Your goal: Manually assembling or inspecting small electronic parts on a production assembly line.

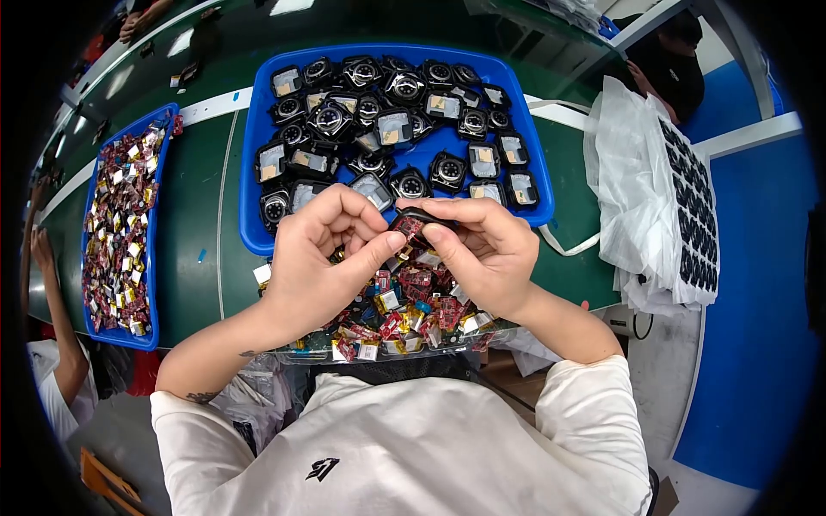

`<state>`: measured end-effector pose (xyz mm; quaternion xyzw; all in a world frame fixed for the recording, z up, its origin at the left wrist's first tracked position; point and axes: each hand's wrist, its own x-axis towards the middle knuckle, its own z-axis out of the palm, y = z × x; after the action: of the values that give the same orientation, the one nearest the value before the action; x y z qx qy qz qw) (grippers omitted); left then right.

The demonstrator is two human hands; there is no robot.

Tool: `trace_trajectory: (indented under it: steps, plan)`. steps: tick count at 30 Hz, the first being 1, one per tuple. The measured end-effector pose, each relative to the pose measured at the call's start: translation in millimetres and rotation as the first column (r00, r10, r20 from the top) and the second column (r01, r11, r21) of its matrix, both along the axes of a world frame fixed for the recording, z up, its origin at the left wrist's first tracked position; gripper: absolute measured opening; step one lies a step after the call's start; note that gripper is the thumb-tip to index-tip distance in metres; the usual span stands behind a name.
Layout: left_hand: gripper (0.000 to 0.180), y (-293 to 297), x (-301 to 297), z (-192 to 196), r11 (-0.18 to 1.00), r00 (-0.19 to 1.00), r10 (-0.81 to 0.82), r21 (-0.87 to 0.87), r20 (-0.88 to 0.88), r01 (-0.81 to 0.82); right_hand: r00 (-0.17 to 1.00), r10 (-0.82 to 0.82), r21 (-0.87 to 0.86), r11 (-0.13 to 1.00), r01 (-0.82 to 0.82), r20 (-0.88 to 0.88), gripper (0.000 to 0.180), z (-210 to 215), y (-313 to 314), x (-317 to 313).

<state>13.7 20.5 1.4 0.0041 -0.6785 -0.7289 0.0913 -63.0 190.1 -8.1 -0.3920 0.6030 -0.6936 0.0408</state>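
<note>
Working left to right, we first pass the long blue tray (163, 129) of small red and gold parts, well out beyond our left hand on the green bench (202, 249), with another person's arm (52, 301) at that far edge. Our left hand (323, 258) is clenched loosely, its thumb and forefinger pinching at the small black housing (417, 222) that sits between both hands. Our right hand (486, 249) grasps the same housing from the other side, fingers curled over its top edge, so the piece is held just above the clear tray (301, 354) of red circuit boards (404, 310) directly beneath our palms.

We judge the step in hand to be seating a red board into the housing; the fit itself is hidden by our fingertips. The next move seems to call for a steady pinch and careful pressure, so the board goes in flat.

Beyond our knuckles lies the big blue bin (249, 172) of black housings (387, 112). Well off past our right hand, a stack of clear bags (628, 181) rests on the bench.
</note>
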Motion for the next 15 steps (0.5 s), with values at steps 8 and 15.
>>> trace_trajectory:
  steps: [8,15]
  plan:
    - [0.02,3.5,-0.7,-2.1,0.997,0.997,0.033,-0.073,-0.073,-0.039,0.996,0.02,0.01,1.0,-0.021,0.086,0.017,-2.1,2.2,-1.8]
    - [0.017,4.5,-1.9,-4.6,0.982,0.992,0.04,-0.181,-0.116,-0.061,0.995,0.028,0.025,0.999,-0.03,0.094,0.018,3.5,1.3,-3.4]
